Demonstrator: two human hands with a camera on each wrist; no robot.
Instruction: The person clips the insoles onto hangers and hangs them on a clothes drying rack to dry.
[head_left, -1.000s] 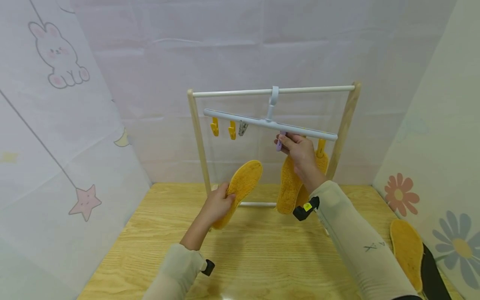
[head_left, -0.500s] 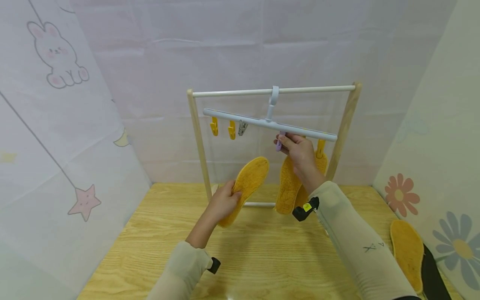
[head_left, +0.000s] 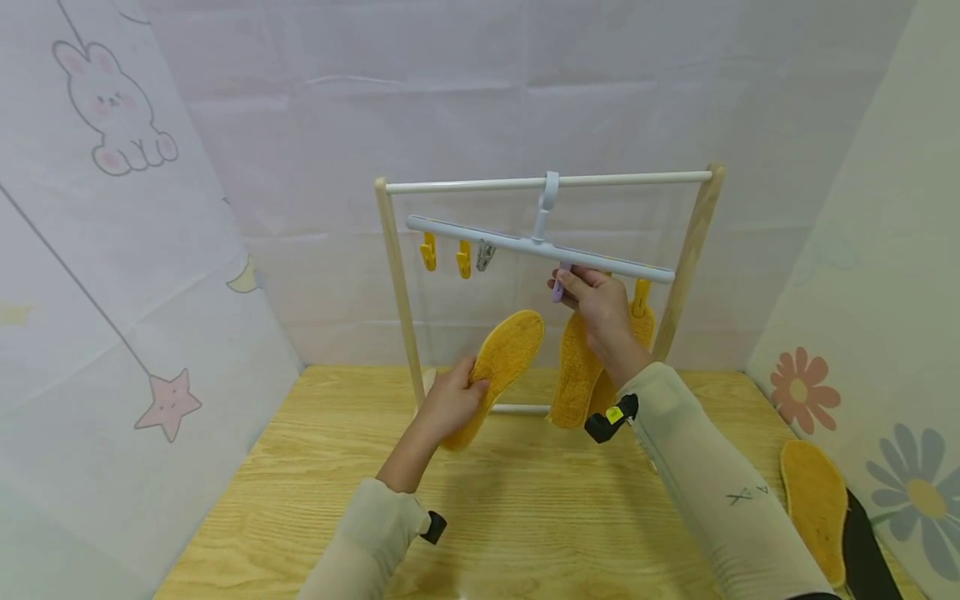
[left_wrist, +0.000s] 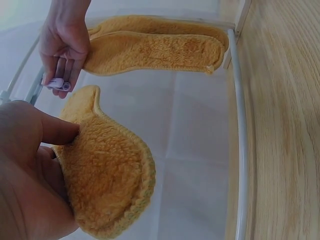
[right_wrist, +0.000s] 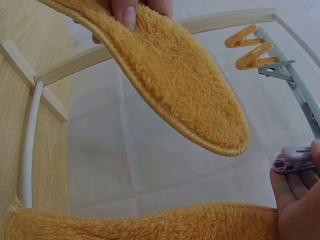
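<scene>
Below the clip hanger [head_left: 540, 247], which is hooking over the top bar of a small wooden rack [head_left: 395, 275], both hands are working at the clips. The right hand [head_left: 596, 304] is pinching a purple clip [head_left: 558, 288] between thumb and fingertips, apparently squeezing it so its mouth is gaping. The left hand [head_left: 450, 402] is gripping a fuzzy yellow insole [head_left: 501, 367] by its heel, fingers curling round it, and is tilting the toe end up toward that clip, just short of it. Two more insoles [head_left: 576, 375] are hanging from clips under the hanger's right end, behind the right wrist. Three spare clips [head_left: 456, 255] are dangling under its left end. Another insole [head_left: 813, 500] is lying on the table [head_left: 525, 517], well right of the rack.
</scene>
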